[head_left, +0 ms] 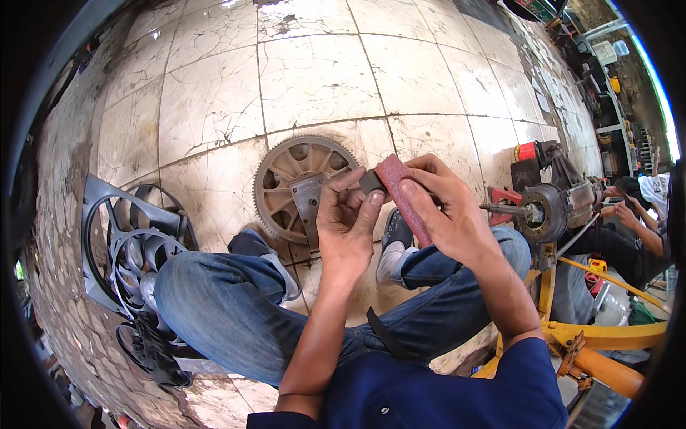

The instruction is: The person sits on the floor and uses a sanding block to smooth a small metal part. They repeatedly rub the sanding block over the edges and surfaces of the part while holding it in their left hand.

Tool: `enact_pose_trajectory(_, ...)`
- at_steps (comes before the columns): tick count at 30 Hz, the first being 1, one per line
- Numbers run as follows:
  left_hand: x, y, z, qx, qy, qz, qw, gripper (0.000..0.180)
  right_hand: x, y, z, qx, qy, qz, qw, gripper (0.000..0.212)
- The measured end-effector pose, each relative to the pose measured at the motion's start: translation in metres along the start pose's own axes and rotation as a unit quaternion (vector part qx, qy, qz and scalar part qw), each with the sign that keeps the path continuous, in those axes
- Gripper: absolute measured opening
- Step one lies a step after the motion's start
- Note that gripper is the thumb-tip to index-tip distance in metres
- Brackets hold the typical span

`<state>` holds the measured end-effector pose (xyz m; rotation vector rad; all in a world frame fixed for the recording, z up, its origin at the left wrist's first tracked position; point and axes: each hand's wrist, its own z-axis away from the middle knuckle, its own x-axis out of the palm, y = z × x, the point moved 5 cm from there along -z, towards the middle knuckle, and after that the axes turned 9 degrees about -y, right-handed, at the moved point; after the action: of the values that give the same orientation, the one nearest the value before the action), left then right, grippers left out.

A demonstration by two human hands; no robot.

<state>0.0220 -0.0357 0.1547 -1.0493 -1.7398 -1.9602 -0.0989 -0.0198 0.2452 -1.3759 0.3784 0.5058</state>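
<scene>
Between the thumb and fingers of my left hand [346,214] is a small dark block [371,182]. A strip of reddish sandpaper [404,200] is pinched in my right hand [446,207], its upper end beside the block. The sandpaper hangs down past my right thumb. Both hands are held above the floor, in front of my knees. Behind my left hand a toothed flywheel [271,189] lies on the tiles. A flat metal plate with holes [307,204] rests over it, partly hidden by that hand.
Left of my legs lies a grey fan shroud [107,214] with a dark cloth [153,354]. At right stand a greasy mechanical assembly with a shaft [547,211] and a yellow metal frame [607,336]. Another person [647,214] works beyond it.
</scene>
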Motion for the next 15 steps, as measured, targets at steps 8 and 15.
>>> enact_pose_trajectory(8,0.001,-0.006,0.003,-0.072,0.026,0.024,0.997,0.029,0.000,-0.002,0.001,-0.015,0.007,0.025,1.000,0.031)
enact_pose_trajectory(15,0.005,-0.017,0.009,-0.081,-0.009,-0.003,0.997,0.031,-0.004,0.006,0.001,-0.024,0.007,0.068,0.997,0.029)
